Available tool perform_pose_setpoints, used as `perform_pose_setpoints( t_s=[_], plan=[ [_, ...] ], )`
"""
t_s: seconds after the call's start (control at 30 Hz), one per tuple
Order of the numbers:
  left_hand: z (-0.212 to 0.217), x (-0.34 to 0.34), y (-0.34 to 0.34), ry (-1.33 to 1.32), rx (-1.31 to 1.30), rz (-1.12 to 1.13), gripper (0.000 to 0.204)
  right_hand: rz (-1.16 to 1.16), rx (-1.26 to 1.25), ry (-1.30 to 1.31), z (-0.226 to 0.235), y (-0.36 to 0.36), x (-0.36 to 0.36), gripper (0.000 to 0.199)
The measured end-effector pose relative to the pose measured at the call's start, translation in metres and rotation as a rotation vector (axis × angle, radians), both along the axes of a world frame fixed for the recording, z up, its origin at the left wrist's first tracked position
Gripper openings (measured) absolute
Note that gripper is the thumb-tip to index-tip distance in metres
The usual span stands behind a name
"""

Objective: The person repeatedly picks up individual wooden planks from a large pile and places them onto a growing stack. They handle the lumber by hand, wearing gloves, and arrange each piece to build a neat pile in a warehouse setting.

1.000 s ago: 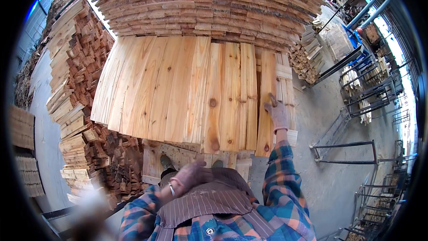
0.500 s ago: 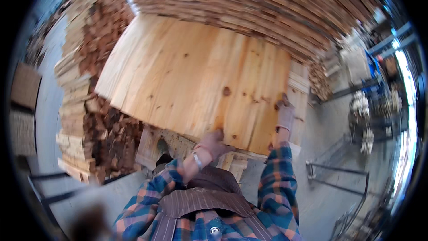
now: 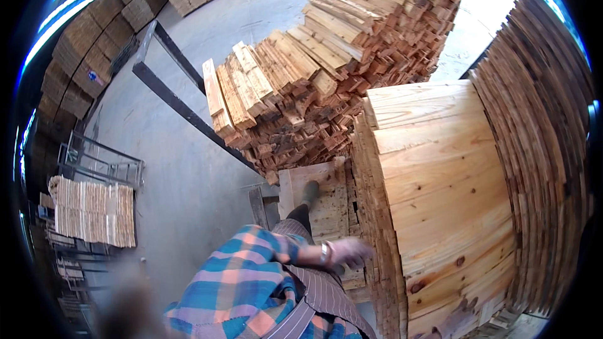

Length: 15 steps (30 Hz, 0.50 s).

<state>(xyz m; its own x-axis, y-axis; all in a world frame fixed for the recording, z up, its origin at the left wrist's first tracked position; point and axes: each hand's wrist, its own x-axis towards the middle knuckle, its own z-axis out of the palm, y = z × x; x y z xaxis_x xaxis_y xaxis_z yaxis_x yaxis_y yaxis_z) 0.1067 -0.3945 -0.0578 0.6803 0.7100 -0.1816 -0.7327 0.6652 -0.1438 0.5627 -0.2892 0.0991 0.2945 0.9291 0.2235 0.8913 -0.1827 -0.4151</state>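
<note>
A pale wooden panel of joined planks with dark knots (image 3: 440, 194) lies on top of a stack of boards (image 3: 383, 238) on my right. My right hand (image 3: 455, 320), in a thin glove, rests on the panel's near end, with its fingers spread. My left hand (image 3: 350, 252), gloved and smeared by motion, is beside the stack's left side, in front of my apron. Nothing shows in it, and its fingers are too blurred to make out.
A long pile of short planks (image 3: 301, 81) stands ahead. Tall layered boards (image 3: 534, 150) rise along the right. My foot (image 3: 310, 193) is on a wooden platform (image 3: 292, 182). A dark metal frame (image 3: 169, 97) and a bundle of slats (image 3: 94, 213) stand left.
The view has swung left, so the panel now appears at the right. My left hand has come off the panel's near edge. My right hand remains at the panel.
</note>
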Motion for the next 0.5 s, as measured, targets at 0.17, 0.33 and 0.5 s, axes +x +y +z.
perform_pose_setpoints(
  t_s=[0.17, 0.33, 0.5],
  plan=[
    [0.04, -0.184, 0.032, 1.334, -0.292, 0.373, 0.04, 0.488, -0.059, 0.453, 0.005, 0.02, -0.263, 0.054],
    [0.012, -0.355, 0.024, 1.896, -0.662, 0.573, 0.055, 0.967, -0.156, 0.024, 0.024, 0.087, -0.517, 0.066],
    [0.019, -0.507, -0.015, 2.327, -0.831, 0.958, 0.083, 1.368, -0.37, 0.211, 0.005, 0.122, -0.699, 0.064]
  ],
)
